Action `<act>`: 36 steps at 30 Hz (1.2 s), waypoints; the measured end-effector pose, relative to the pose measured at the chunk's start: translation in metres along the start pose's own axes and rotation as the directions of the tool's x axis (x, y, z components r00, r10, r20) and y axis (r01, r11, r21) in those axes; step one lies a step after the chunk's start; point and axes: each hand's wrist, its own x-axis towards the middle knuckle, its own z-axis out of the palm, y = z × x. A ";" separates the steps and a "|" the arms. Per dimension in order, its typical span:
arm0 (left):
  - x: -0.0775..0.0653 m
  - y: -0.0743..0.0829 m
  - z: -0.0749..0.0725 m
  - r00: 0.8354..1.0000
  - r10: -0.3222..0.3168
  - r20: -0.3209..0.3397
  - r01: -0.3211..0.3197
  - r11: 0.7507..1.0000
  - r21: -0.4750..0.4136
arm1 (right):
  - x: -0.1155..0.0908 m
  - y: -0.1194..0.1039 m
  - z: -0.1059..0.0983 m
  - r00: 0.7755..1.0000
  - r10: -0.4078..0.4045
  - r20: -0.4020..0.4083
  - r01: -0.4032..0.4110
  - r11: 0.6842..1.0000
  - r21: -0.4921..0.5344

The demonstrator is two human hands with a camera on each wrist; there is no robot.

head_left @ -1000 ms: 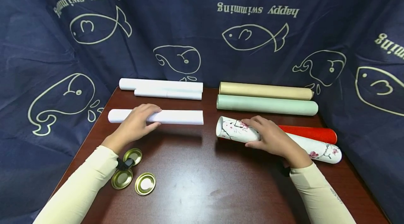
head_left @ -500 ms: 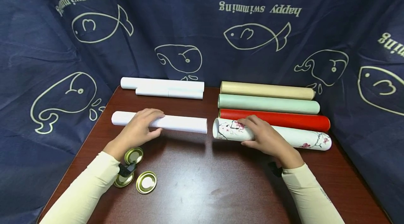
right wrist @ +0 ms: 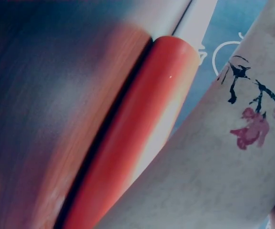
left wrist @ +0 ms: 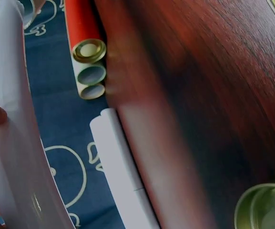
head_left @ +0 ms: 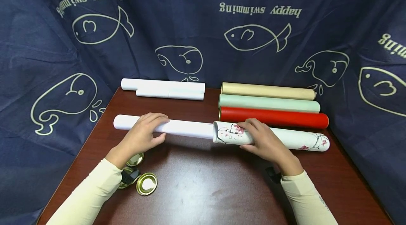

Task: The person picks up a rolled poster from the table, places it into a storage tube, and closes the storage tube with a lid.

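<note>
My left hand (head_left: 146,133) grips a rolled sheet of white paper (head_left: 190,129), held above the table. My right hand (head_left: 264,140) holds a white cardboard tube (head_left: 295,138) printed with plum blossoms. The roll's right end meets the tube's open left mouth; how far it reaches inside cannot be told. In the left wrist view the paper roll (left wrist: 18,152) runs up the left side, with a finger on it. The right wrist view shows the blossom tube (right wrist: 199,157) close up.
Behind the blossom tube lie a red tube (head_left: 272,117), a pale green tube (head_left: 269,103) and a beige tube (head_left: 268,90). More white paper rolls (head_left: 161,85) lie at the back left. Gold metal lids (head_left: 147,183) rest by my left wrist.
The blossom tube has shifted left and the paper roll right and nearer, closing the gap between their ends. The red tube now lies farther back, against the green one.
</note>
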 end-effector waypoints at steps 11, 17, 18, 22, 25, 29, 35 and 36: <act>0.004 0.012 0.005 0.998 0.065 -0.015 -0.064 0.996 0.066 | -0.004 -0.001 0.005 0.999 -0.015 -0.029 0.015 1.000 0.015; 0.009 0.021 0.017 0.996 0.089 0.008 -0.090 0.992 0.093 | -0.006 -0.001 0.007 0.999 -0.016 -0.033 0.016 1.000 0.005; 0.010 0.023 0.019 0.996 0.093 0.012 -0.094 0.991 0.094 | -0.007 -0.001 0.008 0.999 -0.017 -0.036 0.017 1.000 0.002; 0.010 0.028 0.027 0.995 0.104 0.011 -0.105 0.991 0.085 | -0.006 -0.001 0.011 0.999 -0.032 -0.029 0.031 1.000 -0.002; 0.009 0.030 0.030 0.994 0.108 0.001 -0.107 0.991 0.076 | -0.004 0.000 0.013 0.999 -0.043 -0.030 0.043 0.999 -0.001; 0.010 0.031 0.034 0.994 0.113 0.002 -0.113 0.991 0.070 | -0.002 0.000 0.016 0.999 -0.036 -0.034 0.036 0.999 0.005; 0.014 0.033 0.040 0.991 0.132 0.037 -0.135 0.987 0.085 | -0.002 -0.002 0.020 0.999 -0.030 -0.020 0.030 1.000 0.009; 0.015 0.034 0.041 0.990 0.137 0.045 -0.140 0.986 0.089 | -0.002 -0.002 0.021 0.999 -0.030 -0.019 0.031 0.999 0.008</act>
